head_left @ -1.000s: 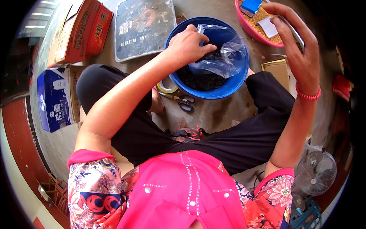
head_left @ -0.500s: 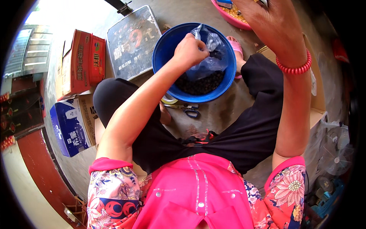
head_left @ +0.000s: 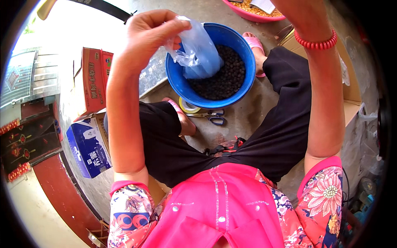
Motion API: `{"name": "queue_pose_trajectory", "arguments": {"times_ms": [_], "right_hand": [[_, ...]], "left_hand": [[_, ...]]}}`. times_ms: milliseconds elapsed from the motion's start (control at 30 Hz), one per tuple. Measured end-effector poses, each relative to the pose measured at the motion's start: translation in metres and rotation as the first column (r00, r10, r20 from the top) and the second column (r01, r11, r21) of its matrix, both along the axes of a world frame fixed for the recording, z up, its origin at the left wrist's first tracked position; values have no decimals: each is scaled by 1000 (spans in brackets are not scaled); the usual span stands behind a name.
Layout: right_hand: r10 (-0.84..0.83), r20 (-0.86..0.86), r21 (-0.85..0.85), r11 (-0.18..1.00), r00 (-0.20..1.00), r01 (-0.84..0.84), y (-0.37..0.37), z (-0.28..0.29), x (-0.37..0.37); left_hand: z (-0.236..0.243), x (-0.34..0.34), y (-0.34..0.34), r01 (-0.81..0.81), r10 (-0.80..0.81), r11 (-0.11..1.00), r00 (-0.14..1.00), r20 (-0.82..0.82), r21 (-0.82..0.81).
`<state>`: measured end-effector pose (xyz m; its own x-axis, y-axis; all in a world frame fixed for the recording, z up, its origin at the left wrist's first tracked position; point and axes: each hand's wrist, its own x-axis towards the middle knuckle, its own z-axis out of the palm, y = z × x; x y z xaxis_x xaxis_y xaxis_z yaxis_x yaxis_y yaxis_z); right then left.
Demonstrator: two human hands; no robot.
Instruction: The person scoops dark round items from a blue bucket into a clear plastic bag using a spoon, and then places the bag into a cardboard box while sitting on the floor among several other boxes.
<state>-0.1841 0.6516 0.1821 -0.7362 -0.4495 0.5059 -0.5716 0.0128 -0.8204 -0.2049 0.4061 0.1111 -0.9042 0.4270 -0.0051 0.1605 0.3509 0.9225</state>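
My left hand [head_left: 155,35] pinches the rim of a clear plastic bag [head_left: 200,53] between thumb and fingers. The bag hangs down into a blue bucket [head_left: 244,96], its lower part resting near or on the contents. Small dark round pieces [head_left: 225,82], like dried fruit or nuts, fill the bottom of the bucket; I cannot tell exactly what they are. My right hand [head_left: 304,18], above a red beaded bracelet, reaches up beside a pink basin [head_left: 252,16] of yellow grains. Its fingers are cut off by the top edge.
Scissors [head_left: 213,118] and a yellow tape roll [head_left: 188,106] lie in front of the bucket, between my feet. A flat platform [head_left: 155,74] stands left of it. Red [head_left: 93,82] and blue [head_left: 89,146] cartons are at the left, an open cardboard box [head_left: 351,109] at the right.
My left hand has risen left out of the bucket, drawing the bag's rim up with it. My right hand has moved further up, its fingers leaving the picture. The view has shifted slightly.
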Motion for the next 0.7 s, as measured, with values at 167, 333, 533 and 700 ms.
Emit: {"name": "queue_pose_trajectory", "arguments": {"times_ms": [167, 333, 533, 700], "right_hand": [[-455, -424, -100, 883, 783, 459, -17, -26, -18], [-497, -482, -195, 864, 721, 465, -10, -36, -27], [-466, -312, -93, 882, 828, 462, -19, -27, -18], [-456, -280, -54, 886, 845, 461, -19, -24, -18]], "left_hand": [[28, -4, -39, -105, 104, 902, 994, 25, 419], [73, 11, -23, -235, 249, 703, 965, 77, 671], [84, 5, -29, -96, 318, 716, 927, -200, 692], [98, 2, -37, -169, 463, 754, 823, -331, 634]]}}
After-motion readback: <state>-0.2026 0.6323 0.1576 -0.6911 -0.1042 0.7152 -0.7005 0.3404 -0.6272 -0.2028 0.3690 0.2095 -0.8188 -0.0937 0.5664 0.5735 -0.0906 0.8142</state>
